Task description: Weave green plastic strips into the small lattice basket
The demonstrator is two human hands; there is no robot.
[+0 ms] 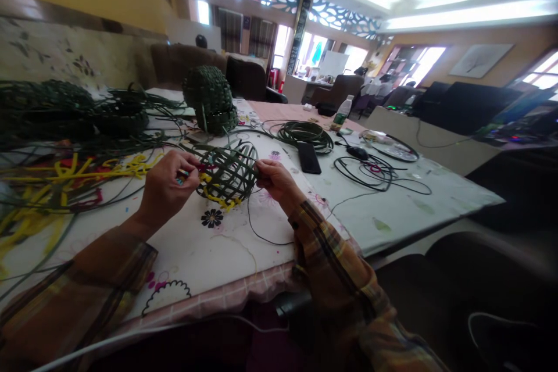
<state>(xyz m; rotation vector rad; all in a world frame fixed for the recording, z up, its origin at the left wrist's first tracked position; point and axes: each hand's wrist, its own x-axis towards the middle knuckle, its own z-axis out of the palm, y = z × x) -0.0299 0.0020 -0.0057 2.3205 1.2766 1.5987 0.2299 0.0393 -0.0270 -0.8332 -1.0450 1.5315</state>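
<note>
A loosely woven dark green basket (pixel 231 177) sits on the white flowered tablecloth between my hands. Yellow pieces (pixel 226 204) run along its lower edge. My right hand (pixel 274 177) pinches the basket's right side, and a thin dark strand (pixel 255 226) loops down from there. At the basket's left side is my left hand (pixel 170 186), its fingers curled closed. Small blue and orange bits show inside its grip, and something red pokes out past the fingertips; I cannot make out what it holds.
Yellow strips (pixel 78 171) lie tangled at left, near dark green woven pieces (pixel 47 107). Behind the basket stands a rounded green woven piece (pixel 209 96). Coiled green strips (pixel 305 135), a black phone (pixel 309 158), a computer mouse (pixel 357 153) and a plastic bottle (pixel 343 110) lie or stand farther right.
</note>
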